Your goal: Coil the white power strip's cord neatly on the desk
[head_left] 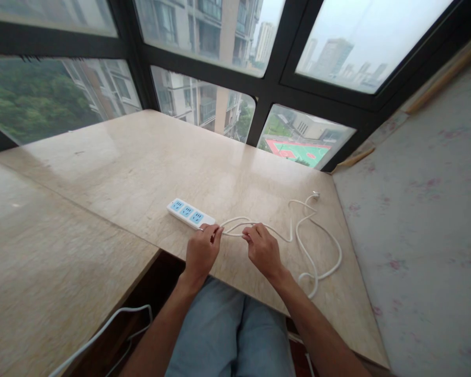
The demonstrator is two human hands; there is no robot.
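The slim white plastic power strip with three pale blue socket panels [187, 212] lies flat on the beige, marble-patterned stone desk [118, 167], its cord end just beside the left hand [204, 243]. The left grip pinches the thin white rubbery-looking cord [340, 254] close to where it leaves the strip; the right grip [262, 248] appears to pinch the same cord a little farther along, though the fingertips hide the exact contact. Between and past the hands the cord runs in several crossing strands, then spreads in loose loops to the right, ending in a small whitish plug [316, 195] near the pale, floral-papered wall [424, 225]. The likeliest trouble is a snarl: if one strand is pulled while others cross it, a loop could tighten into a kink. A hard tug so near the strip could strain the cord's joint or drag the light-looking strip across the smooth stone. The lowest loop lies near the front edge, so a careless sweep of the right forearm could push it over. Slack could likewise slip into the dark gap [163, 277] at left, where another white cable [122, 309] could catch it.
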